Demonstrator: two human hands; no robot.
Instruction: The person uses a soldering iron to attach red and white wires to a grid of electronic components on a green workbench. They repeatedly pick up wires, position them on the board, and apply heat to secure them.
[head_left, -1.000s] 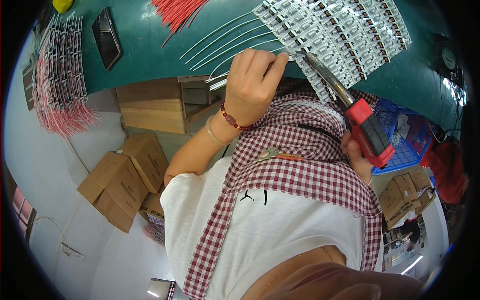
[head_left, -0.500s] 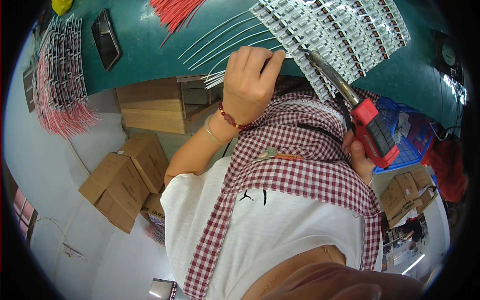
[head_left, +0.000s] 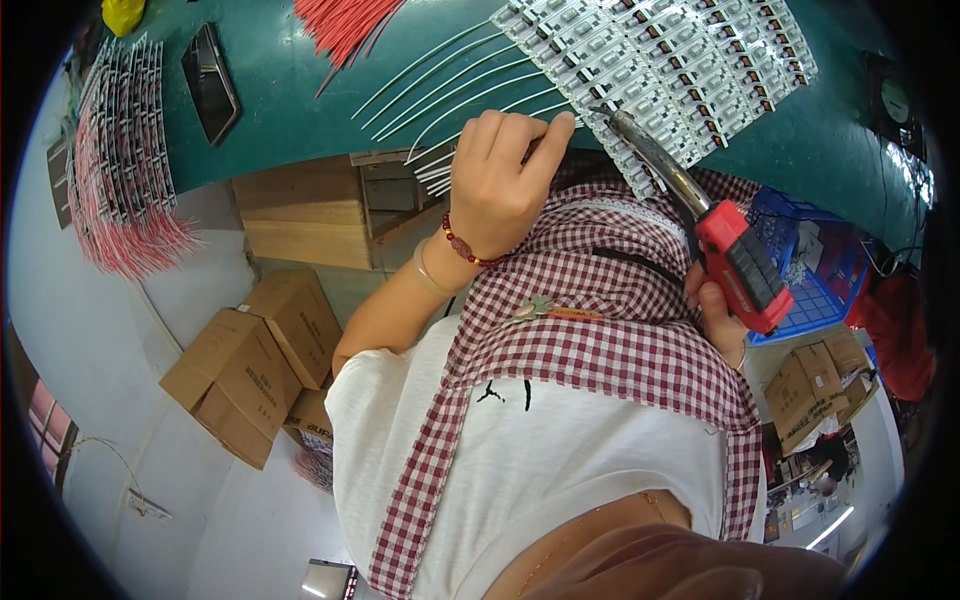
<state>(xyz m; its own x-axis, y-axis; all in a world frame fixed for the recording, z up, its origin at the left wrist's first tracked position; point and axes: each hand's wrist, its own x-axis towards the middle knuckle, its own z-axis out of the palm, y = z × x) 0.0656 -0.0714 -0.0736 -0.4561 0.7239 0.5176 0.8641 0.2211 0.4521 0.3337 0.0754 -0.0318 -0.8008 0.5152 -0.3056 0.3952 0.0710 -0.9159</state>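
Observation:
My left hand (head_left: 500, 185) is closed in a pinch at the near left edge of a sheet of small white circuit boards (head_left: 665, 60). Thumb and forefinger grip a thin white wire, most of it hidden by the hand. Several white wires (head_left: 440, 85) fan out leftward from the boards' edge, and some loose ends show left of the hand. My right hand (head_left: 716, 312) is wrapped round the red and black handle of a soldering iron (head_left: 742, 262). Its dark tip points at the board edge, close to the left fingertips; whether it touches I cannot tell.
On the green table (head_left: 290, 100) lie a bundle of red wires (head_left: 345, 25) and a black phone (head_left: 211, 84). Wired boards (head_left: 120, 150) hang over its left edge. A blue basket (head_left: 815, 285) stands at right; cardboard boxes (head_left: 235, 375) sit on the floor.
The iron's tip has shifted slightly left along the board edge. My left hand has lowered a little, its fingers still pinched. The loose wire ends beside it are more spread.

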